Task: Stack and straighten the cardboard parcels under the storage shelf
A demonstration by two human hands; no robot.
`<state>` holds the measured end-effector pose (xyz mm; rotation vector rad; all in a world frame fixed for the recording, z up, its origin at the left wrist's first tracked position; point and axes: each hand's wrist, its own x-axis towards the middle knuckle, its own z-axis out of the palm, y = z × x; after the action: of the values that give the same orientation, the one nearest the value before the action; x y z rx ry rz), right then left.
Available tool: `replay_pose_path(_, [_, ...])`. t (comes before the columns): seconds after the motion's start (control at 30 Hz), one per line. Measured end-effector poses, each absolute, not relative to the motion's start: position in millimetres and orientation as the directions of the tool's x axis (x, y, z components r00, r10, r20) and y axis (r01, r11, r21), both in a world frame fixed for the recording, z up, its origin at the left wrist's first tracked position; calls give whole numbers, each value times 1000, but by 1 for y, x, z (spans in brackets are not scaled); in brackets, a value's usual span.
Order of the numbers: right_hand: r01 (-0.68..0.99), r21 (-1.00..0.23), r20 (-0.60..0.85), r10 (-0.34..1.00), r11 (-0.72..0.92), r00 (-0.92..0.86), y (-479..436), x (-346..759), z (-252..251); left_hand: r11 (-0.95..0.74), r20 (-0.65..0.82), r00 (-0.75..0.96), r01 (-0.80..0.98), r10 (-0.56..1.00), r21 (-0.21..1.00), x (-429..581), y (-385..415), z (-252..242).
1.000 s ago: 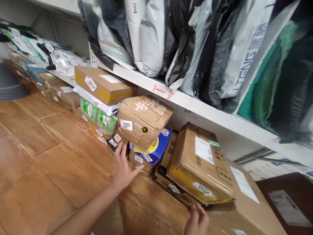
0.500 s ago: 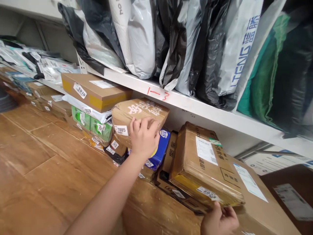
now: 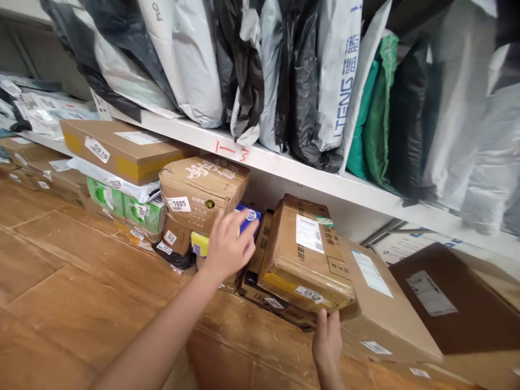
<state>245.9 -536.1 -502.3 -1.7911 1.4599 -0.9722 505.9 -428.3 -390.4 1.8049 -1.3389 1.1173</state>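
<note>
My left hand [image 3: 229, 244] hovers in front of a blue box [image 3: 248, 216], fingers apart and holding nothing; it hides much of that box. Just left of it, a dented brown carton labelled 7005 [image 3: 199, 195] rests on top of a stack. My right hand [image 3: 327, 338] has its stretched fingertips at the lower front edge of a taped carton labelled 6023 [image 3: 304, 265]. I see no clear grip there. That carton lies tilted on a flatter dark-printed box [image 3: 280, 306].
A white shelf edge [image 3: 179, 127] marked in red runs above, with black and white mailing bags [image 3: 195, 65] upright on it. A flat carton labelled 5010 [image 3: 122, 149] and green boxes [image 3: 142, 214] stand left. Right are a large carton [image 3: 390, 319] and a brown box [image 3: 459, 303].
The view has swung right, so the things sit further left. My left hand has come off the 7005 carton. My right hand has moved up to the 6023 carton's edge, fingers straightened.
</note>
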Motion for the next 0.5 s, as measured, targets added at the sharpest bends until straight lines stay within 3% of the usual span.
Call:
replay_pose_path(0.07, [-555,-805,148,-977,-209,155,-536,248,-492,-156,826,-24,-978,-564,-135,498,-428,-419])
replay_pose_path(0.17, [-599,-763,156,-969,-243,194,-539,249,-491,-158,751,-19,-974,-659,-164,500,-431,-456])
replay_pose_path(0.5, [-549,-771,251,-947,-321,201,-551,263,-506,-205,784,-67,-948,-617,-242,514,-436,-475])
